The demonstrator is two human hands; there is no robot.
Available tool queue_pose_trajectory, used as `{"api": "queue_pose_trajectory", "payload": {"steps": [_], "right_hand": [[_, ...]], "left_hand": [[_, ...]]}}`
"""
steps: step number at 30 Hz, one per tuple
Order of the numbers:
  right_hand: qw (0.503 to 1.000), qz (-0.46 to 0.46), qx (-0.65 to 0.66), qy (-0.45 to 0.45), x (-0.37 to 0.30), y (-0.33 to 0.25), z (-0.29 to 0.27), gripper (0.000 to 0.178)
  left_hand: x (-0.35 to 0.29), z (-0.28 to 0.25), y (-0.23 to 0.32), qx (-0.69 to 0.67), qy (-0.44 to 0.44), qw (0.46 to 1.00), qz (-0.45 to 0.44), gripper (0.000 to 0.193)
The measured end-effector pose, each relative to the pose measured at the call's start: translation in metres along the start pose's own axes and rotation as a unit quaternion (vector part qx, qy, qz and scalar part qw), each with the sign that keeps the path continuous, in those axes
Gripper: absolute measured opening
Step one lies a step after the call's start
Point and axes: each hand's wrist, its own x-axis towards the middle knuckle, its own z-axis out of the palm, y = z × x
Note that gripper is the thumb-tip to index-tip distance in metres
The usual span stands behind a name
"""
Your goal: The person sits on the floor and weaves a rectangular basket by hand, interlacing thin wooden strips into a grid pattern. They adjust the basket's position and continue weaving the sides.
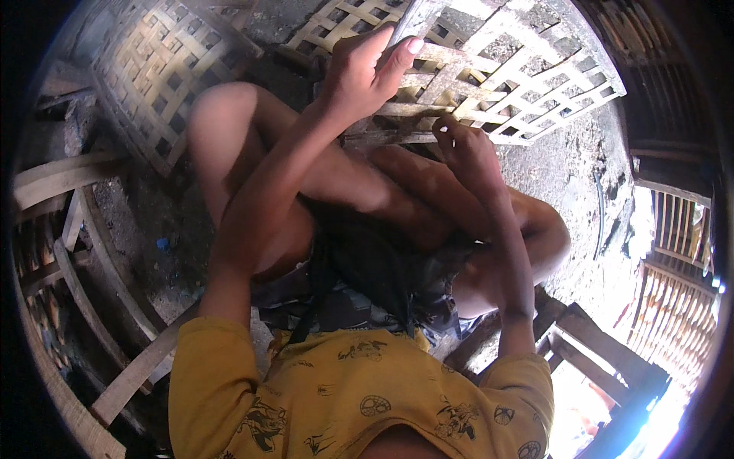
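A woven bamboo lattice panel with a wooden frame stands tilted in front of my crossed legs, bright in the sunlight. My left hand is wrapped round its left frame edge near the top, the thumb lying along the near side. At the panel's lower edge, my right hand has its fingers curled together close to the strips. Whatever the right fingertips may pinch is too small to make out. A dark strip of the frame's lower edge runs between my shins and the right hand.
Another woven panel leans at the far left. Curved wooden pieces stand at my left side. A wooden frame is at my lower right, with slatted bamboo walls beyond. A small blue scrap lies on the ground.
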Motion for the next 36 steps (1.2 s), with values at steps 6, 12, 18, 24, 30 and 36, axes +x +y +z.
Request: {"api": "queue_pose_trajectory", "payload": {"steps": [6, 12, 18, 24, 30, 36], "right_hand": [[0.997, -0.048, 0.053, 0.036, 0.004, 0.020, -0.001, 0.015], [0.997, -0.044, 0.041, 0.042, 0.000, 0.014, -0.001, 0.014], [0.990, -0.017, -0.084, 0.112, 0.002, 0.020, -0.010, 0.014], [0.990, -0.023, 0.120, 0.068, -0.002, 0.019, -0.011, 0.013], [0.992, -0.020, 0.116, 0.032, 0.003, 0.020, 0.001, 0.017], [0.998, -0.006, 0.060, 0.008, 0.000, 0.024, -0.011, 0.024]], "left_hand": [[0.006, 0.001, 0.013, -0.009, -0.004, 1.000, -0.007, 0.024], [0.006, -0.005, 0.013, 0.017, -0.052, 0.997, -0.045, 0.026], [0.005, -0.006, 0.013, 0.005, -0.009, 1.000, -0.021, 0.026], [0.006, 0.002, 0.009, -0.022, -0.002, 0.999, -0.031, 0.029], [0.007, -0.001, 0.010, 0.005, -0.007, 1.000, -0.014, 0.030], [0.008, -0.001, 0.013, -0.006, 0.003, 1.000, -0.010, 0.031]]}}
